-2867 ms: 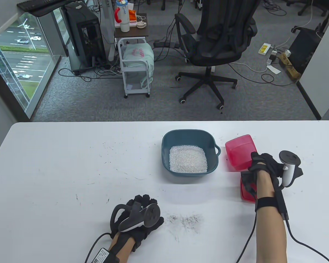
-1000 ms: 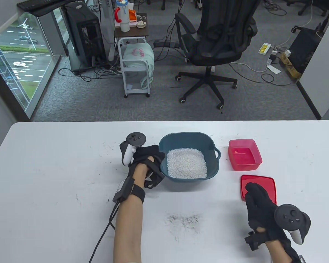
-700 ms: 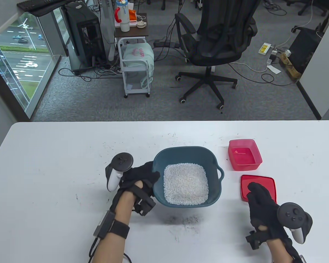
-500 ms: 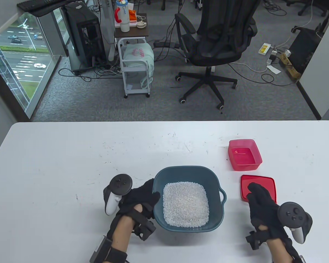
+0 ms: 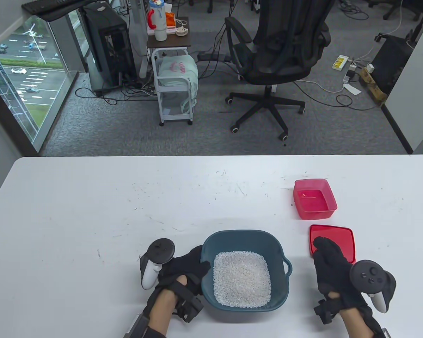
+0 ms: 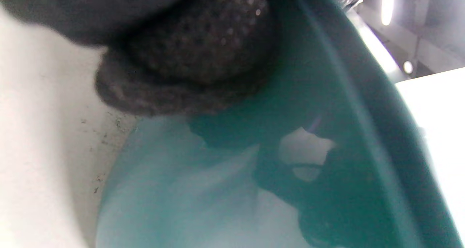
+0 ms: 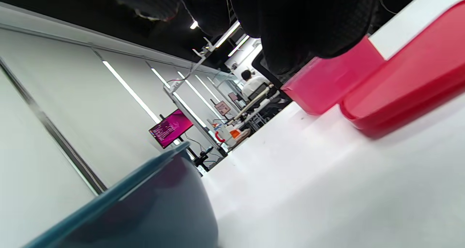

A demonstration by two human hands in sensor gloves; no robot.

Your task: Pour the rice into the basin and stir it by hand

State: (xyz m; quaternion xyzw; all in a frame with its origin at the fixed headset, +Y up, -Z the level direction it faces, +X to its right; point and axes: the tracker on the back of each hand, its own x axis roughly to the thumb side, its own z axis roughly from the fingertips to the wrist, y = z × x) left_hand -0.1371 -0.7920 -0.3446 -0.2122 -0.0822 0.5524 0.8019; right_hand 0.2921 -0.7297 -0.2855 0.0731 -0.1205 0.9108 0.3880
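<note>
The dark teal basin (image 5: 211, 243) sits near the table's front edge with white rice (image 5: 241, 278) spread over its bottom. My left hand (image 5: 188, 269) grips the basin's left rim, thumb over the edge; in the left wrist view a gloved finger (image 6: 189, 55) presses against the teal basin wall (image 6: 327, 106). My right hand (image 5: 329, 262) rests flat and open on the table to the right of the basin, fingertips over the near edge of the red lid (image 5: 338, 236). The empty red box (image 5: 314, 198) stands behind the lid. The right wrist view shows the basin (image 7: 145, 208), the lid (image 7: 407, 84) and the box (image 7: 327, 80).
The white table (image 5: 91, 211) carries dark scuff marks. Beyond its far edge stand an office chair (image 5: 278, 52), a small white cart (image 5: 174, 88) and a computer tower (image 5: 111, 45). A window (image 5: 17, 77) lies at the left.
My left hand reached the basin's left rim, took hold and dragged the basin toward the front edge. My right hand set down the red box and came to rest by the lid.
</note>
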